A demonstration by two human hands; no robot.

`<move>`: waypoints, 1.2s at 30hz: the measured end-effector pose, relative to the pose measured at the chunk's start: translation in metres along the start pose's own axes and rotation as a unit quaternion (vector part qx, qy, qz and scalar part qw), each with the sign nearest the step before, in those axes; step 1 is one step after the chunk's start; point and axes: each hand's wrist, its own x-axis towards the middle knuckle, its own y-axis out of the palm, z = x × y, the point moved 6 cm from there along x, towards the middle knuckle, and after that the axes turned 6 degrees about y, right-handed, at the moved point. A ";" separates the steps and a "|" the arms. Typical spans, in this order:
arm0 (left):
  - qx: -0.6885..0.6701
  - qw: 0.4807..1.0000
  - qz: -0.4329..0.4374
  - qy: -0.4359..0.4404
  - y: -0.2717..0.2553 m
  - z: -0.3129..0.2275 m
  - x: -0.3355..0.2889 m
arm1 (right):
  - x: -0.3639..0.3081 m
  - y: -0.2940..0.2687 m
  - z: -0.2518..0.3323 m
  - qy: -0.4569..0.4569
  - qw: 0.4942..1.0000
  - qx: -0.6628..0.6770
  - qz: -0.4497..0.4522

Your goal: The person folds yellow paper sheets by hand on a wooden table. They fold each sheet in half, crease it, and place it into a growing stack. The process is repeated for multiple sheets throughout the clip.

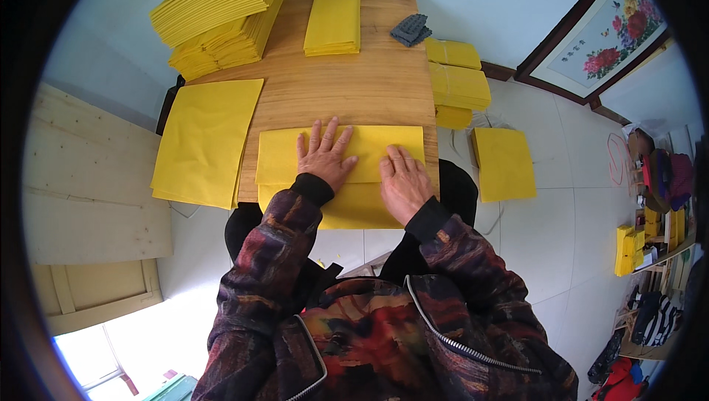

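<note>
On the near edge of the wooden table lies a yellow felt-like sheet [284, 151], folded over so that its lower part hangs toward my lap. My left hand [325, 156] rests flat on the folded part, fingers spread, holding nothing. Close to the sheet's right end, my right hand [405, 182] presses down with its fingers bent and drawn together; whatever may be under them is hidden. At the left lies a small pile of flat yellow sheets [207, 142], jutting past the table edge. A neat stack of folded yellow pieces [332, 17] sits at the far side.
A tall stack of folded yellow pieces [221, 13] rises at the far left corner of the table [288, 76]. A grey cloth [410, 29] lies far right. Beside the table are yellow bundles [459, 85] and a yellow stack [504, 165]. Shelves [657, 268] line the right.
</note>
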 end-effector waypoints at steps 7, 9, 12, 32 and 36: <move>-0.006 1.000 0.015 -0.010 -0.002 -0.002 0.002 | -0.001 0.002 -0.008 0.006 0.999 -0.012 0.050; -0.011 1.000 0.019 -0.013 -0.003 -0.003 0.002 | -0.002 0.001 -0.009 0.009 0.999 -0.010 0.050; -0.005 0.999 0.026 -0.020 -0.004 -0.005 0.002 | -0.004 0.000 -0.009 0.010 0.999 -0.005 0.042; -0.050 0.998 0.000 -0.033 0.002 -0.012 -0.008 | 0.015 -0.009 -0.003 0.024 0.993 0.074 0.092; 0.007 0.999 0.037 -0.024 0.011 -0.011 -0.005 | 0.046 0.005 0.040 -0.014 0.994 0.105 0.020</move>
